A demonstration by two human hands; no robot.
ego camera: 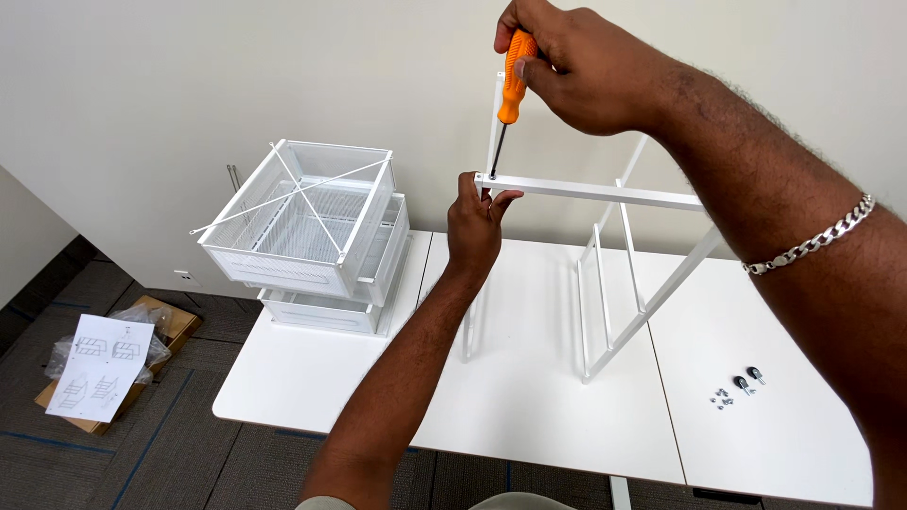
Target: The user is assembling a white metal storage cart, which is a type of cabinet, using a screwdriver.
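1. Your right hand (576, 66), at 12 o'clock in the view, is closed around the orange handle of a screwdriver (511, 90), which stands nearly upright with its dark shaft pointing down.

2. The screwdriver's tip meets the left end of a white crossbar (605, 194), just above your left hand.

3. Your left hand (475, 231), near the centre of the view, pinches the corner of the white frame (614, 283) from below, fingers pressed to the underside of the crossbar's end.

4. The frame stands upright on the white table (529, 397), its thin uprights and slanted rails running down from the crossbar toward 5 o'clock.

5. A silver chain bracelet (812, 241) circles your right wrist at 3 o'clock.

6. At 9 o'clock from your left hand, white mesh baskets (312, 236) sit stacked on the table's left end, the top one tilted, with thin white rods crossed over its open top.

7. At 4 o'clock, near the table's right edge, lie two small black casters (748, 380) and a cluster of small screws (723, 400), well apart from the frame.

8. At 8 o'clock, on the grey carpet, a sheet of drawn instructions (99, 364) rests on a flat brown cardboard box (170, 326) with clear plastic wrapping beside it.
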